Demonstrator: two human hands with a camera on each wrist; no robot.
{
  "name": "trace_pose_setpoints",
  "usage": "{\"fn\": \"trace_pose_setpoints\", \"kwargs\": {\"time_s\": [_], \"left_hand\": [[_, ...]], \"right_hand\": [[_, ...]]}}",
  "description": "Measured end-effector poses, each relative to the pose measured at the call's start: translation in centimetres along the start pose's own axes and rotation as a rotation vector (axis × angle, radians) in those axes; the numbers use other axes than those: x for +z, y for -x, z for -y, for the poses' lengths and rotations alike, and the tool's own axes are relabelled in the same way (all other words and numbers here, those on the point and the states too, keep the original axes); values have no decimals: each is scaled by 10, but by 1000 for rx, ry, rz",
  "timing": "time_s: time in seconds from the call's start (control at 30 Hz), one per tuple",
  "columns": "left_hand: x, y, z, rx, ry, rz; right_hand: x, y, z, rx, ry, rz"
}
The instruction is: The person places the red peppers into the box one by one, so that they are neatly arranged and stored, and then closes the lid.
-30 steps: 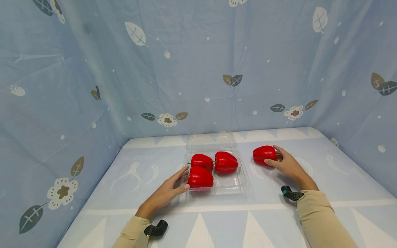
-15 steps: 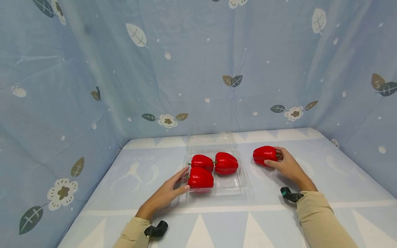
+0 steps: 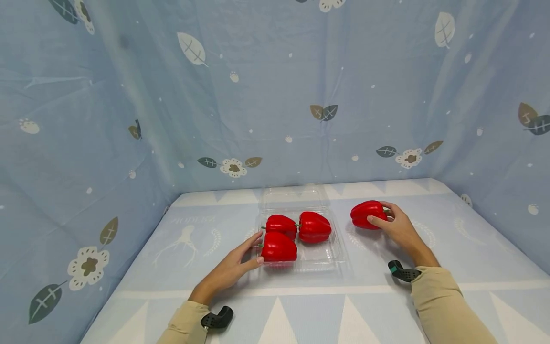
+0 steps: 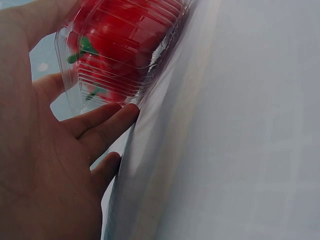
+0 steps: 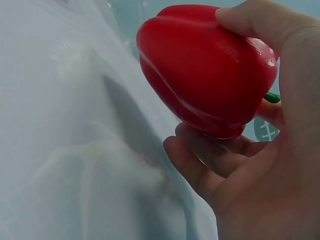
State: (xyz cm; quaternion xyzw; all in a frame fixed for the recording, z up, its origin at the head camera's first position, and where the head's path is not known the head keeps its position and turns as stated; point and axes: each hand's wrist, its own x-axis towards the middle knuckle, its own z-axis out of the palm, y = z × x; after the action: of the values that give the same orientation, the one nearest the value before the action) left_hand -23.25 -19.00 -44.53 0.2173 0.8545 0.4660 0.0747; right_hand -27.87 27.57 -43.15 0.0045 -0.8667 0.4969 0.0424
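Observation:
My right hand [image 3: 397, 229] grips a red bell pepper [image 3: 366, 214] at its stem end, to the right of a clear plastic clamshell container [image 3: 320, 253]. In the right wrist view the thumb lies on one side of the bell pepper [image 5: 205, 65], with fingers beneath it and a green stem showing. My left hand [image 3: 232, 267] rests at the container's front left corner, its fingers extended along the wall. Inside the container lie three red bell peppers: one at front left [image 3: 279, 247], one behind it [image 3: 281, 224] and one on the right [image 3: 314, 227].
The container's clear lid [image 3: 294, 193] lies open toward the back of the table. A patterned cloth [image 3: 172, 296] covers the table. Blue printed curtains [image 3: 275, 95] rise behind and on both sides. Each wrist wears a black camera mount [image 3: 216, 317].
My right hand's fingers have closed in around the bell pepper, and it has risen very slightly and tilted. The left hand and the container stay put.

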Motion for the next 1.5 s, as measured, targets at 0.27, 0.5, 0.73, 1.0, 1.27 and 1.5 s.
{"fn": "trace_pose_setpoints", "kwargs": {"time_s": [0.27, 0.5, 0.73, 1.0, 1.27, 1.5], "left_hand": [[1, 0, 0, -20, 4, -6], [0, 0, 0, -5, 2, -4], [-1, 0, 0, -12, -1, 1], [-1, 0, 0, 10, 12, 5], [0, 0, 0, -15, 5, 1], [-1, 0, 1, -5, 6, 2]], "right_hand": [[2, -1, -2, -3, 6, -2], [3, 1, -2, -11, -25, -16], [1, 5, 3, -43, -148, -37], [5, 4, 4, -68, -245, -49], [11, 3, 10, -91, -316, -25], [15, 3, 14, -85, -340, -27]]}}
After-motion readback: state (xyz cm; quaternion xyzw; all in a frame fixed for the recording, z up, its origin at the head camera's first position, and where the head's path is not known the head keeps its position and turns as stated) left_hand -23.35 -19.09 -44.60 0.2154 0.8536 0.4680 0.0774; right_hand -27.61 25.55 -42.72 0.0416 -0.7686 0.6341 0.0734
